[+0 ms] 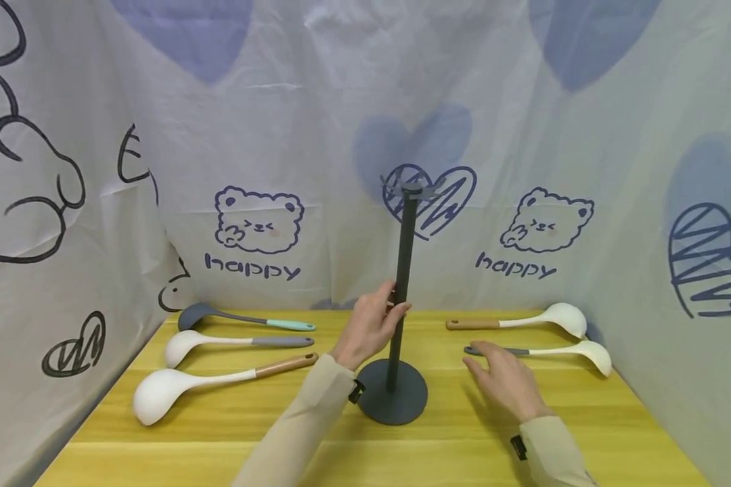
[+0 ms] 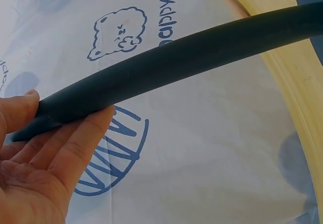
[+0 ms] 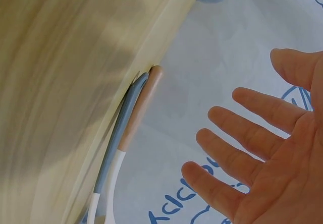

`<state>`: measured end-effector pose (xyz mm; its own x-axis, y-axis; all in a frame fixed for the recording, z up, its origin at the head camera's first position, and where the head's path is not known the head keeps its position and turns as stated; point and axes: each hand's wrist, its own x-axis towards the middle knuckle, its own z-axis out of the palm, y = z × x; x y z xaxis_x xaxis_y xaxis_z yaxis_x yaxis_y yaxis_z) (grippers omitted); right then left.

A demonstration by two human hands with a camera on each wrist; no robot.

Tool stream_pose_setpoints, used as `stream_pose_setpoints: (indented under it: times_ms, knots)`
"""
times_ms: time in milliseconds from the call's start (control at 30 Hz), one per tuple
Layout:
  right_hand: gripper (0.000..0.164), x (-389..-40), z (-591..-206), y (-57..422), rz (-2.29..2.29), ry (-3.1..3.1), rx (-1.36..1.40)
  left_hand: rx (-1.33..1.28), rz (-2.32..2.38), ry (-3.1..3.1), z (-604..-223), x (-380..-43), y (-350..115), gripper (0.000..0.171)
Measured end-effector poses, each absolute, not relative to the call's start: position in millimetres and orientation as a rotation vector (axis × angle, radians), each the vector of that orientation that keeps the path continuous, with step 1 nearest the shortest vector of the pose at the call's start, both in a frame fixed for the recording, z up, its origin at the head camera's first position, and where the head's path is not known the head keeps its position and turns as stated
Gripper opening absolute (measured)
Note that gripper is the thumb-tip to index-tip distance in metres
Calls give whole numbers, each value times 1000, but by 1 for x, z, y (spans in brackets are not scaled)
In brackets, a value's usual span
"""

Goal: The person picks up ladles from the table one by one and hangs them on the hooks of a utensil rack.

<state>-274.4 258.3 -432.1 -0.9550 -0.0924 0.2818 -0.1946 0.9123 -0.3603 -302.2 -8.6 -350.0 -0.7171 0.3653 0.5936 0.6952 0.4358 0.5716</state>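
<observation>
A dark utensil stand has a slim upright pole (image 1: 407,243), a round base (image 1: 396,409) and a ring of hooks (image 1: 413,191) on top. With thumb and fingers on either side, my left hand (image 1: 370,326) grips the pole about midway up; the left wrist view shows the dark pole (image 2: 166,62) between thumb and fingers. My right hand (image 1: 507,380) hovers over the right part of the table, fingers spread and holding nothing. Nearest to it lies a white ladle with a grey handle (image 1: 514,351), whose handle end it partly overlaps. Behind that lies a white ladle with a wooden handle (image 1: 481,325).
On the left of the yellow wood-grain table (image 1: 219,453) lie a dark ladle with a mint handle (image 1: 289,325), a white ladle with a grey handle (image 1: 280,341) and a white ladle with a wooden handle (image 1: 158,398). Printed cloth (image 1: 341,101) walls the back and sides.
</observation>
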Motion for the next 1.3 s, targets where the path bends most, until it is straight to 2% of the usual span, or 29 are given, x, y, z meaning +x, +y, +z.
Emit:
stream_pose_setpoints:
  times_ms: [733, 1300]
  knots:
    - [43, -274, -435, 255, 550, -2799, 272, -867, -1261, -2299, -350, -300, -10, 25]
    - [47, -274, -435, 241, 550, -2838, 293, -890, -1285, -2260, -355, -302, -12, 27]
